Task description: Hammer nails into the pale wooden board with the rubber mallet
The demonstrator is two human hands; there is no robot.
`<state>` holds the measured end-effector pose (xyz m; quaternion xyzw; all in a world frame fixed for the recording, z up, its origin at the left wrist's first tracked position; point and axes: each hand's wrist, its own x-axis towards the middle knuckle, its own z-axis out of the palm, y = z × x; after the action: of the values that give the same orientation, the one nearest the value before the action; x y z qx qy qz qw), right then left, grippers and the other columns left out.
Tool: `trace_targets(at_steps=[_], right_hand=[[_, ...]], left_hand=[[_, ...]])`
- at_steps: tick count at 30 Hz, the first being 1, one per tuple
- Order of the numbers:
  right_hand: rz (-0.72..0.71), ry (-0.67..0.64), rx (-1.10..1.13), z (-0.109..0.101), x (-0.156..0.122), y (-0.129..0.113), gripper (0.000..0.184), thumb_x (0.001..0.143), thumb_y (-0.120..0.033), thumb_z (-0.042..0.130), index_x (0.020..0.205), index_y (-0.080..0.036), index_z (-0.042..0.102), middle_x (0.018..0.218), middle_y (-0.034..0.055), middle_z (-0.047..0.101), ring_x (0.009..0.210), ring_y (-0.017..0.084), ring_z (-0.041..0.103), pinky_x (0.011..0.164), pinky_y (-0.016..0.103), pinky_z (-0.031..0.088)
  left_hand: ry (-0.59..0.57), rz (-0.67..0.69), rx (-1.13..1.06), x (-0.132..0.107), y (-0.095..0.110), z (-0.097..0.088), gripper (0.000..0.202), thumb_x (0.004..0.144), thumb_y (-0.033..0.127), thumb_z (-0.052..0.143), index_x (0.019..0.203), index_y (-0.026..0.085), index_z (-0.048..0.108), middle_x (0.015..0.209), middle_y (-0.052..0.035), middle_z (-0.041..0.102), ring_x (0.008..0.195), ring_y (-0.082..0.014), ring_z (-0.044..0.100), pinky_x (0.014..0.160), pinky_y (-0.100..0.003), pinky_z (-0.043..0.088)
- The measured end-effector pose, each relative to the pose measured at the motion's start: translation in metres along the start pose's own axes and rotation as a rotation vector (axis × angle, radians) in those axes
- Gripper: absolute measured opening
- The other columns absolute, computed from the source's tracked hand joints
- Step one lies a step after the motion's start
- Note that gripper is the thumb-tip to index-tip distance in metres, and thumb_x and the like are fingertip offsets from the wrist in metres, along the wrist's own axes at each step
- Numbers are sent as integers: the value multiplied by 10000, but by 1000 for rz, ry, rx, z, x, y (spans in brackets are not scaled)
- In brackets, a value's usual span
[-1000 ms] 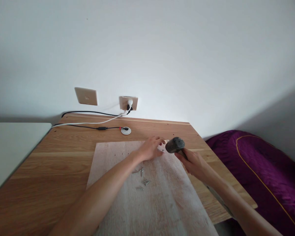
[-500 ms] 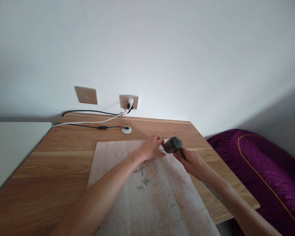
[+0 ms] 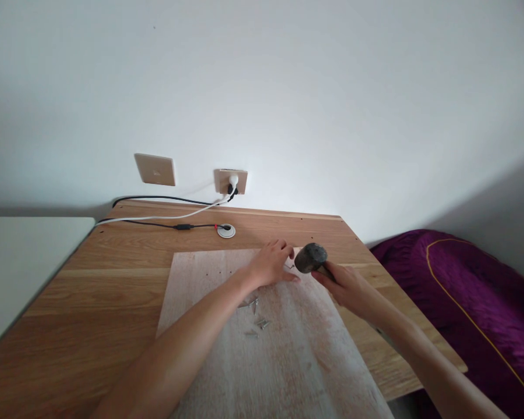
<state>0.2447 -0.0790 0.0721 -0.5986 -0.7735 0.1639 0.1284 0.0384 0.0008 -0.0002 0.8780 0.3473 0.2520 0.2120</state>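
A mallet [image 3: 311,258] with a thick, dark, barrel-shaped head is gripped by my right hand [image 3: 339,283], its head just above the far right part of a pale wooden board [image 3: 288,349]. Left of the head, my left hand [image 3: 271,263] rests on the board with thumb and forefinger spread apart. Between them shows a thin metal piece [image 3: 290,266], apparently a nail; whether it stands in the wood is hard to tell. Several small silver nails or screws [image 3: 262,323] lie loose on the board below my left wrist.
Under the board is a wooden desk [image 3: 113,297] against a white wall. A white cable [image 3: 157,218] and black cables run along its back to a wall socket [image 3: 240,181]. A purple cover [image 3: 463,291] lies to the right, a white surface [image 3: 26,273] to the left.
My left thumb and forefinger have parted from around the thin metal piece. The mallet head has shifted slightly right, away from my left fingers.
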Motion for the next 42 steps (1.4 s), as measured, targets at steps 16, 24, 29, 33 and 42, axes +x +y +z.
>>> trace_targets(at_steps=[16, 24, 29, 33, 42], right_hand=[[36, 47, 7, 7, 1, 6, 303, 981, -454, 465, 869, -217, 616, 565, 0, 624, 523, 204, 623, 549, 274, 370], [41, 43, 16, 6, 0, 5, 294, 984, -450, 469, 903, -215, 625, 630, 24, 670, 586, 216, 652, 573, 278, 384], [-8, 34, 23, 8, 1, 6, 289, 964, -437, 493, 894, -211, 657, 737, 55, 731, 671, 232, 691, 605, 278, 419], [46, 81, 9, 4, 0, 6, 311, 963, -465, 483, 858, -219, 642, 622, 27, 672, 581, 217, 650, 554, 273, 380], [-3, 29, 24, 5, 0, 3, 274, 975, -423, 482, 846, -222, 616, 733, 51, 722, 669, 230, 680, 604, 281, 395]], left_hand=[[-18, 1, 7, 0, -1, -2, 360, 809, 439, 834, 1006, 180, 679, 1091, -84, 657, 1112, -282, 602, 980, -389, 459], [-28, -15, 5, 0, 1, -3, 347, 798, 423, 844, 991, 177, 694, 1101, -82, 671, 1116, -284, 613, 989, -389, 460], [-24, -14, 8, 1, 2, -3, 271, 824, 383, 820, 974, 181, 720, 1071, -85, 685, 1095, -280, 633, 975, -382, 474], [-21, -21, -51, 2, 0, -4, 66, 856, 217, 754, 913, 183, 760, 985, -63, 723, 975, -234, 673, 887, -335, 497], [-11, 1, -90, 5, -4, -2, 140, 845, 125, 680, 875, 181, 805, 877, -52, 751, 811, -194, 682, 751, -281, 495]])
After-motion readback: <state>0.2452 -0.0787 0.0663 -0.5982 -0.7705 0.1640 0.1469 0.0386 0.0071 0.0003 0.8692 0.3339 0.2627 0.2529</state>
